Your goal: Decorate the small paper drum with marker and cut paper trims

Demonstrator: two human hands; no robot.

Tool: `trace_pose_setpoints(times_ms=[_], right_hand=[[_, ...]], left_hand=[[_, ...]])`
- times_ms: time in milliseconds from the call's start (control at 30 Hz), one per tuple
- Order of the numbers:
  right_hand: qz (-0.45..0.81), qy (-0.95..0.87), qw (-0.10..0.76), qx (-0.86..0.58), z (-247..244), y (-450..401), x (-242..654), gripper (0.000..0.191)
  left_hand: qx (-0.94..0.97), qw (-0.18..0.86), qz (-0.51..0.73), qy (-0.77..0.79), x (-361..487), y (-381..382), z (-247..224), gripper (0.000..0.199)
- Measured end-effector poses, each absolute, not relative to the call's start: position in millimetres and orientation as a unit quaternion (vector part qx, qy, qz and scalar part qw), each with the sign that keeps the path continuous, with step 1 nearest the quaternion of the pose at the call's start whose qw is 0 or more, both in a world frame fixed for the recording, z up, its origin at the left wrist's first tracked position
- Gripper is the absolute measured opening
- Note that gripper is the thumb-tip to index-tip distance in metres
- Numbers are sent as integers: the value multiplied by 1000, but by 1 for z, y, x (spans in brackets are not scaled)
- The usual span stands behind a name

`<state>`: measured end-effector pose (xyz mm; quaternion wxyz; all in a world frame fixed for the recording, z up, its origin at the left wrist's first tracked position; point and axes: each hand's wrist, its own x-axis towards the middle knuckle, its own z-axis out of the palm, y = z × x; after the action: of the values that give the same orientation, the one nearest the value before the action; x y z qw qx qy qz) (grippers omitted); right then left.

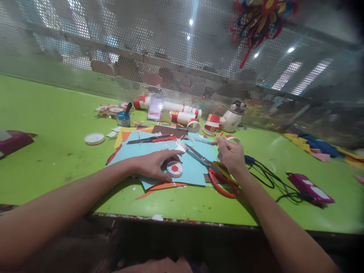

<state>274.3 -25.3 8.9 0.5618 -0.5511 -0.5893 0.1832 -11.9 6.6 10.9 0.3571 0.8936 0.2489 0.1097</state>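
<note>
My left hand (pixel 155 163) curves around a small round paper disc (pixel 174 169) with a red hexagon at its centre, thumb and fingers at its sides. It rests over light blue paper sheets (pixel 133 153). My right hand (pixel 231 151) is closed, pinching a slim pale stick-like tool (pixel 207 141) that points left; its exact kind is unclear. Below and left of that hand lie open scissors (pixel 223 184) with red handles. A curled white paper strip (pixel 187 142) sits past the scissor tips. Farther back lies a dark blade with a red-handled tool (pixel 163 138) on the paper.
Behind the paper stand a blue glue jar (pixel 123 118), paper cups (pixel 212 124), stacked cups (pixel 182 117) and a pale jug (pixel 233 117). A white lid (pixel 94 138) lies left. Right are black cables (pixel 264 176) and a purple box (pixel 311 189). Perforated metal rises behind the green table (pixel 65 167).
</note>
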Motion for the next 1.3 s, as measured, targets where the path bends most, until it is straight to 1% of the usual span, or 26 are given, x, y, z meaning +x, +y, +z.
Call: trace_pose_setpoints(times_ms=[167, 267, 333, 500, 600, 667, 733, 900, 1100, 1200, 1300], right_hand=[[124, -631, 528, -555, 15, -29, 278, 41], [100, -670, 473, -563, 20, -28, 282, 37], [95, -689, 433, -573, 22, -26, 288, 33], [78, -702, 360, -610, 21, -23, 294, 32], [76, -718, 307, -620, 24, -26, 295, 30], [83, -734, 261, -621, 30, -29, 298, 29], [95, -749, 213, -620, 36, -33, 303, 31], [122, -765, 121, -621, 47, -39, 312, 39], [161, -762, 25, -626, 56, -47, 313, 44], [178, -751, -17, -635, 57, -53, 313, 48], [161, -747, -64, -641, 55, -56, 307, 52]], left_hand=[[885, 373, 121, 252, -11, 7, 9, 91], [884, 367, 128, 260, -9, 7, 5, 93], [889, 344, 131, 271, -7, 6, 4, 95], [913, 237, 113, 312, -2, -2, 5, 95], [915, 205, 109, 330, 1, -6, 7, 87], [912, 207, 114, 336, 1, -8, 7, 78], [905, 221, 123, 341, 1, -8, 7, 73], [880, 253, 201, 348, -1, -2, 1, 70], [847, 221, 343, 340, -3, 11, -8, 66], [836, 205, 379, 341, -6, 15, -7, 63], [824, 211, 393, 348, -7, 16, -5, 60]])
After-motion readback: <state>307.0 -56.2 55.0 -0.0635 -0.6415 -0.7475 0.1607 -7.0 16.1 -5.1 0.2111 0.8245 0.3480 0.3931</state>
